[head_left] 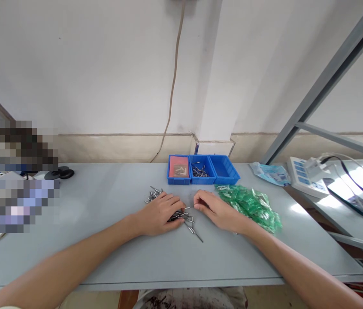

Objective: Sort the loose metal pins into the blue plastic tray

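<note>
A pile of small shiny metal pieces with thin dark stems, looking like pop rivets, lies on the grey table. My left hand rests palm down over it, fingers and thumb apart and draped across the pieces, hiding many of them. More pieces show beyond its knuckles, and a few lie loose at the near side. Just right of the pile is my right hand, its fingers curled in and thumb close to them. What its fingertips hold, if anything, is hidden. Beside that hand lies a heap of green plastic bags.
Behind the pile stand three joined blue bins: the left bin holds a red card and a small bag, the middle bin metal pieces. A blue packet and a white power strip are at right. Black round objects lie left.
</note>
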Demonstrator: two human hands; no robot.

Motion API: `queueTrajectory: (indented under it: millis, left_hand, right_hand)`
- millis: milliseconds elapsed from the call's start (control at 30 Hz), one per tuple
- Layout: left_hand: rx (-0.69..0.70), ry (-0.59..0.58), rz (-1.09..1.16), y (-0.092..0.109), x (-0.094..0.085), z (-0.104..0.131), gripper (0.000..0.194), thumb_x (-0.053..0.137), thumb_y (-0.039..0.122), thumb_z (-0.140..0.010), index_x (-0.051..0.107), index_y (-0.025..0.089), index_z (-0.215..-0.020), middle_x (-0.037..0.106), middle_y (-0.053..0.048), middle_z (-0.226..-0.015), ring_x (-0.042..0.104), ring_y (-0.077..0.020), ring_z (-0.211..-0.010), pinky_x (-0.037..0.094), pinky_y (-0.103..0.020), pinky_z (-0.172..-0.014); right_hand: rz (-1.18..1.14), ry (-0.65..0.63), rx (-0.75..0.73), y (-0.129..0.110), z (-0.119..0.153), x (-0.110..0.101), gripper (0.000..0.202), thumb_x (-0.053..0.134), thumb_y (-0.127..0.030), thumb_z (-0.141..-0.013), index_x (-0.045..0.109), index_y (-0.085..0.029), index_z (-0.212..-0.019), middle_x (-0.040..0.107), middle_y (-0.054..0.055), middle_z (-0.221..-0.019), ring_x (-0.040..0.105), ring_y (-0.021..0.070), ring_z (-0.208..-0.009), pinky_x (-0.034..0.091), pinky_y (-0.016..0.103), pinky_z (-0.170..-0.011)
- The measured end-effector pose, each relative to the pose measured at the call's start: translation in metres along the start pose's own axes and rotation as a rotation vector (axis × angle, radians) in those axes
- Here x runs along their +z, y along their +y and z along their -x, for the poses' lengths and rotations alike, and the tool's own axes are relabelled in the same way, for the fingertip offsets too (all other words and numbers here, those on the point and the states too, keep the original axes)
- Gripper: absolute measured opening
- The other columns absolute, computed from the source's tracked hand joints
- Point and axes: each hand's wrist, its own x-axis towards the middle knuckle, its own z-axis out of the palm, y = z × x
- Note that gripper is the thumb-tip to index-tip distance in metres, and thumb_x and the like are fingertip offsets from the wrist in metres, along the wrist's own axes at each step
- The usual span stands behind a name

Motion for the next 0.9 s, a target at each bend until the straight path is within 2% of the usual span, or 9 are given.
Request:
queueTrajectory:
  millis: [200,300,367,500,667,900]
  left_hand:
    - [-0.006,-0.009,0.017,0.0003,-0.001,0.0003,0.018,0.057,0.038,-0.107,0.057,0.023,-0.118,0.067,-0.005,-0.112,0.061,-0.0239,-0.102,0.038,-0.038,-0.093]
    - [-0.006,-0.008,0.019,0.0005,-0.0016,0.0002,0.019,0.057,0.038,-0.107,0.057,0.023,-0.119,0.067,-0.005,-0.111,0.061,-0.0236,-0.1,0.039,-0.037,-0.091]
    - [-0.001,0.002,0.017,0.0006,-0.0017,0.0001,0.018,0.056,0.038,-0.107,0.057,0.023,-0.118,0.067,-0.005,-0.11,0.062,-0.0239,-0.101,0.039,-0.037,-0.091]
    - [0.005,0.008,0.016,0.0003,-0.0009,-0.0001,0.019,0.057,0.038,-0.107,0.057,0.023,-0.119,0.067,-0.005,-0.111,0.061,-0.0232,-0.1,0.039,-0.037,-0.091]
    - [-0.002,-0.009,0.01,-0.0003,-0.0008,-0.0003,0.019,0.058,0.037,-0.107,0.057,0.023,-0.119,0.067,-0.005,-0.112,0.06,-0.0233,-0.101,0.038,-0.037,-0.092]
    - [-0.001,-0.011,0.02,0.0,-0.0018,-0.0007,0.018,0.057,0.037,-0.107,0.057,0.023,-0.118,0.067,-0.005,-0.113,0.061,-0.0232,-0.101,0.038,-0.038,-0.092]
  right_hand:
    - [-0.053,0.105,0.018,0.0016,-0.0039,-0.0022,0.016,0.05,-0.035,-0.11,0.058,-0.025,-0.099,0.066,0.002,-0.096,0.058,0.0215,-0.084,0.046,0.034,-0.077]
    - [-0.05,0.142,0.016,0.0022,-0.0045,-0.0041,0.014,0.051,-0.034,-0.11,0.062,-0.027,-0.111,0.067,0.004,-0.104,0.061,0.0232,-0.092,0.048,0.037,-0.084]
    - [-0.015,0.146,-0.019,0.003,-0.0045,-0.0049,0.021,0.046,-0.032,-0.112,0.065,-0.027,-0.12,0.066,0.007,-0.11,0.062,0.0248,-0.101,0.049,0.039,-0.091]
    - [0.028,0.155,-0.065,0.005,-0.0051,-0.0047,0.032,0.037,-0.03,-0.114,0.069,-0.026,-0.115,0.062,0.009,-0.11,0.061,0.0256,-0.106,0.049,0.041,-0.095]
    - [-0.026,0.244,-0.025,0.0043,-0.0063,-0.0035,0.021,0.044,-0.031,-0.112,0.063,-0.026,-0.108,0.065,0.008,-0.108,0.061,0.025,-0.1,0.05,0.04,-0.092]
    - [-0.151,0.355,0.065,0.0088,-0.0079,-0.0035,0.01,0.059,-0.036,-0.105,0.062,-0.027,-0.108,0.065,0.004,-0.102,0.059,0.0222,-0.09,0.049,0.036,-0.079]
